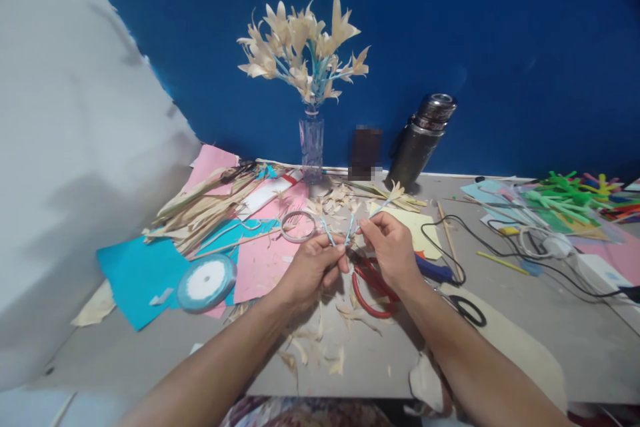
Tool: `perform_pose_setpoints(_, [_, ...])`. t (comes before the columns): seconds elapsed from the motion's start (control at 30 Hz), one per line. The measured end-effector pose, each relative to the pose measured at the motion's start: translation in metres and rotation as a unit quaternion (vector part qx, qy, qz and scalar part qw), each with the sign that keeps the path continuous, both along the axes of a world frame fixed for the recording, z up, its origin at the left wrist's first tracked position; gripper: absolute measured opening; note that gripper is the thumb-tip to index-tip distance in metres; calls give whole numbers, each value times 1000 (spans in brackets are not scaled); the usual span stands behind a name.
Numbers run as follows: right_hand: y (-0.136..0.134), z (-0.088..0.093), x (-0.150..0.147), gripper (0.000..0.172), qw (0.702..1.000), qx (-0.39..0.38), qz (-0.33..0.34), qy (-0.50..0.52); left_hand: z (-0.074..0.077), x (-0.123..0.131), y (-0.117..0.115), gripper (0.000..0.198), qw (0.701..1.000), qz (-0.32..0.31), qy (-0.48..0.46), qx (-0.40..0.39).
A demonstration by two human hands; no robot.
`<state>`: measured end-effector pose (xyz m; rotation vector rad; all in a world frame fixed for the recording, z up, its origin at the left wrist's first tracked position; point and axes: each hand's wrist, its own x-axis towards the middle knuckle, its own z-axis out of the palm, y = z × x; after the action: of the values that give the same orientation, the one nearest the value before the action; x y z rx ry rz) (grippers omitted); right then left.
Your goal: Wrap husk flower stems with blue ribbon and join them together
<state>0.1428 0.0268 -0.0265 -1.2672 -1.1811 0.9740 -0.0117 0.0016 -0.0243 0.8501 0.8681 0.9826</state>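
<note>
My left hand (315, 268) pinches the lower ends of thin blue-wrapped stems (349, 230) over the middle of the table. Close beside it, my right hand (387, 240) has its thumb and forefinger closed on one blue-wrapped stem that leans up to the right and ends in a pale husk flower (397, 193). Other blue stems fan upward between the hands. Red-handled pliers (373, 290) lie on the table just below and between the hands. Behind them, a clear bottle (313, 143) holds a bouquet of pale husk flowers (300, 43).
Left are a blue ribbon spool (206, 281), a tape ring (299, 226), dried husks (205, 210), blue paper (143, 273) and pink paper (257, 270). A flask (420, 143) stands behind. Right are black-handled scissors (467, 310), a cable (560, 271) and green pipe cleaners (563, 200).
</note>
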Motion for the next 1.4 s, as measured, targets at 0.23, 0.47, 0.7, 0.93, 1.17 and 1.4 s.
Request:
perform_pose_setpoints(0.23, [-4, 10, 3, 30, 998, 37, 40, -12, 3, 0, -5, 24, 996, 1, 79, 31])
perform_pose_setpoints(0.47, [2, 10, 8, 30, 997, 29, 27, 72, 7, 2, -8, 27, 993, 27, 108, 30])
perform_pose_setpoints(0.7, [-5, 9, 4, 31, 991, -23, 108, 78, 11, 1, -8, 26, 992, 55, 106, 36])
perform_pose_setpoints(0.93, [-10, 1, -13, 31, 994, -38, 53, 84, 14, 4, -10, 24, 987, 98, 129, 19])
perform_pose_setpoints(1.17, [-11, -1, -15, 30, 996, -38, 53, 60, 14, 5, -10, 20, 983, 109, 146, 18])
perform_pose_setpoints(1.4, [-11, 2, -14, 33, 995, -35, 70, 64, 12, 4, -10, 19, 984, 115, 138, 19])
